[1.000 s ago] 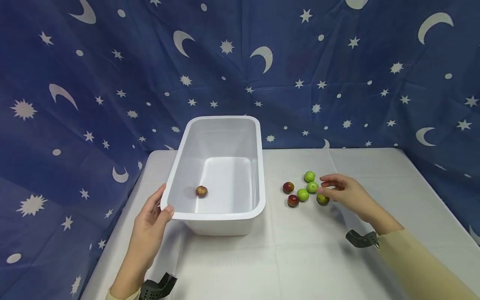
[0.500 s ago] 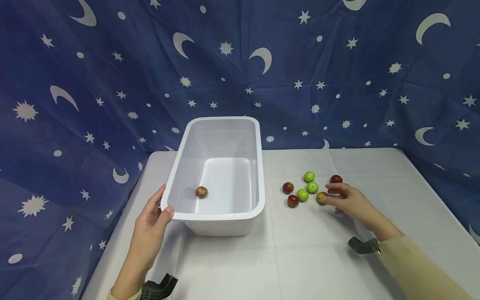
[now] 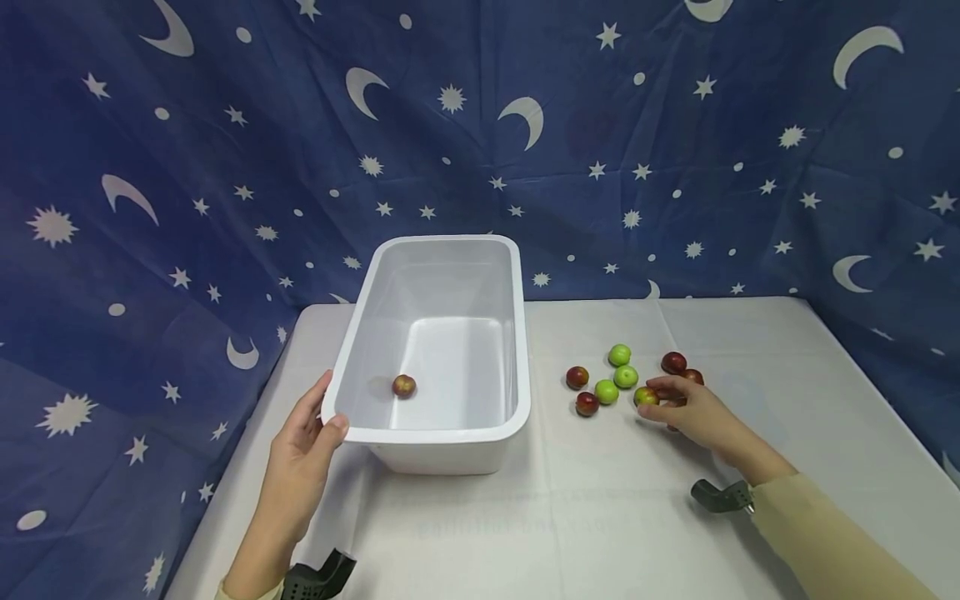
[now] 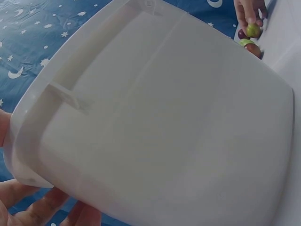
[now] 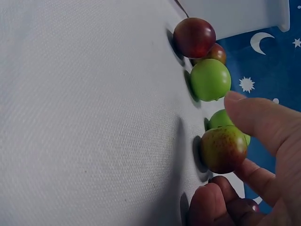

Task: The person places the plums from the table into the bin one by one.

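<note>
My left hand (image 3: pixel 296 467) grips the near-left corner of a white plastic tub (image 3: pixel 435 434), thumb over the rim and fingers (image 4: pixel 42 207) beneath it. Inside the tub lies one red-yellow plum (image 3: pixel 403 386). On the right, my right hand (image 3: pixel 697 412) is low at a yellow-green and red plum (image 3: pixel 646 396) that sits on the cloth. Its thumb (image 5: pixel 258 115) and index finger (image 5: pixel 258 181) are spread around this plum in the right wrist view. Beside it lie green plums (image 3: pixel 626 377) and dark red plums (image 3: pixel 587 404); another red plum (image 3: pixel 693 377) is partly behind the hand.
A white cloth (image 3: pixel 525 533) covers the table. Behind and to the left hangs a blue curtain (image 3: pixel 450 150) printed with moons and stars. One more dark red plum (image 3: pixel 673 362) lies beyond the right hand.
My right hand has shifted slightly around the yellow-green and red plum, uncovering two red plums behind it. The left hand and the tub have stayed in place.
</note>
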Motion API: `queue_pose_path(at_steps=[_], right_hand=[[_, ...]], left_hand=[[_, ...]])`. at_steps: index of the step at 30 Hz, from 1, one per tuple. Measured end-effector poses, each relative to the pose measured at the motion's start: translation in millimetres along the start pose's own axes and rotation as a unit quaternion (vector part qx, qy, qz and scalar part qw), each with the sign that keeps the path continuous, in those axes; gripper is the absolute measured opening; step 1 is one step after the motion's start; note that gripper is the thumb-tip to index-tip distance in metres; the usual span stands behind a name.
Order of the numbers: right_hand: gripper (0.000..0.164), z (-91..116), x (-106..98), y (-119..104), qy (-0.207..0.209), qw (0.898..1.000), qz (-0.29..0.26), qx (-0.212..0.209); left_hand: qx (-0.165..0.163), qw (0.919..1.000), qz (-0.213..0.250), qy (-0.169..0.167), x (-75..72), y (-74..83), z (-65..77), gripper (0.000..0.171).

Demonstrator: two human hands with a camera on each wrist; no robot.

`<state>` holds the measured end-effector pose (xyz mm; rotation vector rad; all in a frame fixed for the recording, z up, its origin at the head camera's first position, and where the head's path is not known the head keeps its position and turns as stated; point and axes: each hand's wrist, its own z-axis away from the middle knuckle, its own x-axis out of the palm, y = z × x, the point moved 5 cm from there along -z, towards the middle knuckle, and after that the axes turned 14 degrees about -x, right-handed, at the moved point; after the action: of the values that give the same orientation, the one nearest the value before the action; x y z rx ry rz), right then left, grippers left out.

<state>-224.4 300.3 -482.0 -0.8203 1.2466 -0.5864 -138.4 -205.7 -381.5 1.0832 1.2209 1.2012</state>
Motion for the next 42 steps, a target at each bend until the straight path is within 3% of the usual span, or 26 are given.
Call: queue_pose_path(at_steps=[17, 27, 32, 42], right_hand=[[0.069, 0, 4, -2, -0.012, 0.999, 0.035, 0.038], [0.066, 1, -6, -9, -0.006, 1.000, 0.008, 0.006], [0.068, 1, -17, -33, 0.005, 1.000, -0.012, -0.024], [0.063, -11, -32, -109, 0.008, 0.996, -0.012, -0.089]], left_hand=[[0.005, 0.9999, 0.003, 0.012, -0.6, -0.5, -0.2, 0.055], [0.007, 0.9999, -0.004, 0.015, -0.4, 0.0, 0.0, 0.055], [0.007, 0.9998, -0.013, 0.016, -0.5, 0.3, 0.5, 0.055], [0.000, 0.9997, -0.018, 0.017, 0.0, 0.2, 1.4, 0.055]])
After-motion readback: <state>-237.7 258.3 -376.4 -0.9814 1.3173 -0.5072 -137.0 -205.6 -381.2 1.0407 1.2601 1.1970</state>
